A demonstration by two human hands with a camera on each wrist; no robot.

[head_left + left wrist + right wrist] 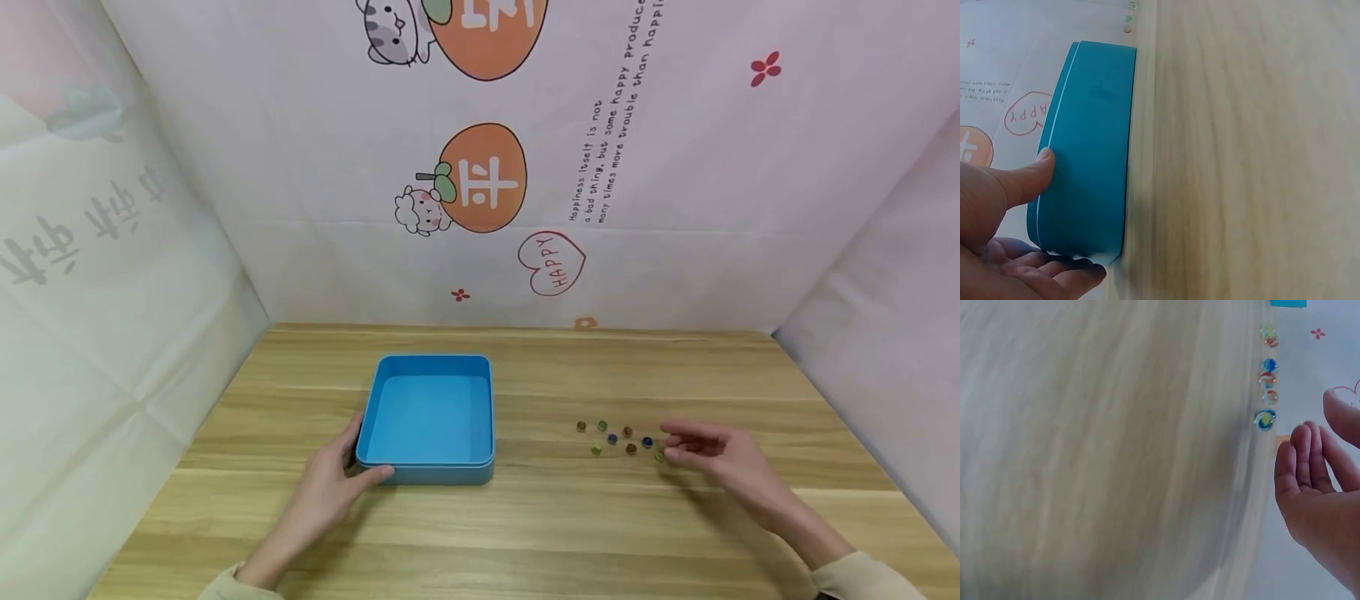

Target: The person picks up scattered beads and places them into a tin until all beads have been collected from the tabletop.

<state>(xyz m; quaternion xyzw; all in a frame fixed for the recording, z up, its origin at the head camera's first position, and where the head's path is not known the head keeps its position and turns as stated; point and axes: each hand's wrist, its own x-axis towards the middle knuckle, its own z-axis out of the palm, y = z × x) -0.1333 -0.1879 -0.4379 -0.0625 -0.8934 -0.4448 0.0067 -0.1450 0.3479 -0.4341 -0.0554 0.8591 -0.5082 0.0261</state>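
Observation:
A square blue box (426,477) without a lid stands on the table, its inside floor in plain sight. My left hand (330,479) grips its near left corner, thumb on the front wall and fingers along the left side. In the left wrist view the thumb (1032,178) presses near the rim of the box (1088,150). Several small glass marbles (631,449), green, blue and amber, lie loosely grouped right of the box. Beside the rightmost green marble (659,457) hovers my right hand (723,458), fingers extended and thumb apart, holding nothing.
The wood-grain table (570,533) runs back to a white printed cloth (337,275) hanging behind it. More cloth hangs at the left (135,333) and the right (885,292).

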